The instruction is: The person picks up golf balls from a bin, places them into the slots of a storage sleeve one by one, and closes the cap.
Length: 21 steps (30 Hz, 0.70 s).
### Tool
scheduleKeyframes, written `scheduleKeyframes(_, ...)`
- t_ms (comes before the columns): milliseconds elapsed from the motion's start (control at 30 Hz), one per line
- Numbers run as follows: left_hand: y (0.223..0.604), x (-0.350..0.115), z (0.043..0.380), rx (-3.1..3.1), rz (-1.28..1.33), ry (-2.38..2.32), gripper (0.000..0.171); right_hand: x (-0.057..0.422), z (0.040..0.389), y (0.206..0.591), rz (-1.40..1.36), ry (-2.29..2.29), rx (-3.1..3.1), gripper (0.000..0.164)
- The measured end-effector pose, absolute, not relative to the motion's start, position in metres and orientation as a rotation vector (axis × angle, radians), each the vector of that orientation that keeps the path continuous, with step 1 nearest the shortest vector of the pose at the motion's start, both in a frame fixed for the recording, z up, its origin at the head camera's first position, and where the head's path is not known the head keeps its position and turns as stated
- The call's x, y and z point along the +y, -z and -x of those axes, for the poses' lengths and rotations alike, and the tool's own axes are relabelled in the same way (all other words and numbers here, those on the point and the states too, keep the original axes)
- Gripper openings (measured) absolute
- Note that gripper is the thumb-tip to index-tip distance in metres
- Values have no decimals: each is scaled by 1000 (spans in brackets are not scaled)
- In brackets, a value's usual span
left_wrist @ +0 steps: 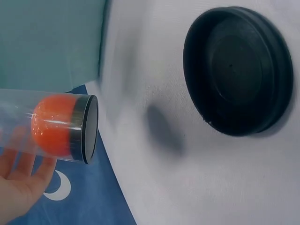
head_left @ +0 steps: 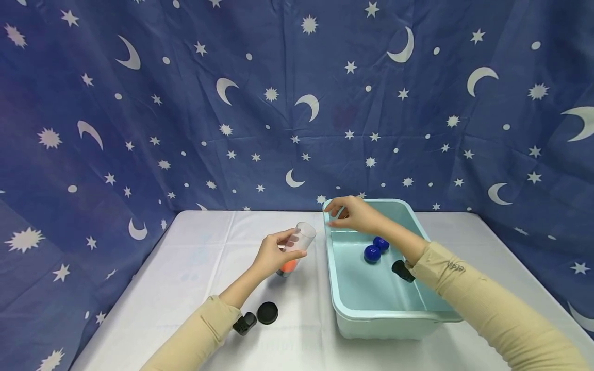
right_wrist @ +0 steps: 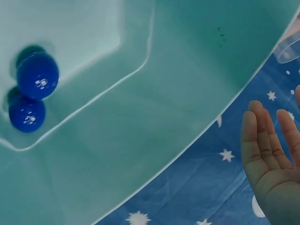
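My left hand [head_left: 274, 253] grips a clear plastic tube [head_left: 299, 243] tilted over the white table, with an orange ball [head_left: 289, 266] at its closed lower end. The left wrist view shows the orange ball [left_wrist: 51, 124] inside the tube [left_wrist: 28, 122], just behind its dark base. My right hand [head_left: 350, 212] hovers over the far left corner of a teal bin [head_left: 385, 312], fingers relaxed and holding nothing. In the right wrist view the fingers [right_wrist: 262, 140] are straight and empty. Two blue balls [head_left: 372, 253] [head_left: 381, 243] lie on the bin floor.
A black round lid [head_left: 267, 313] lies on the table near my left forearm, large in the left wrist view [left_wrist: 239, 70]. The blue balls [right_wrist: 37, 75] [right_wrist: 26, 114] sit side by side in the bin [right_wrist: 164, 103]. A blue star-and-moon cloth hangs behind the table.
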<state>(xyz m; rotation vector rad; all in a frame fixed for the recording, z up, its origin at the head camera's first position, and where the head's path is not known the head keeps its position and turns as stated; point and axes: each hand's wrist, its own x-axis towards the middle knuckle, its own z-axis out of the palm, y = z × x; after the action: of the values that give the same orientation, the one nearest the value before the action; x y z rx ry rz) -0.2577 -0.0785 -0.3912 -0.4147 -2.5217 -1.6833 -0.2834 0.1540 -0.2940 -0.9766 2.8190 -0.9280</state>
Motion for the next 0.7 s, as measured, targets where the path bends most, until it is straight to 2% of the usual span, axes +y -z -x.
scheduleKeyframes(700, 396, -88, 257, -2535, 388, 1680, 60, 178, 300, 309, 879, 785, 2888, 26)
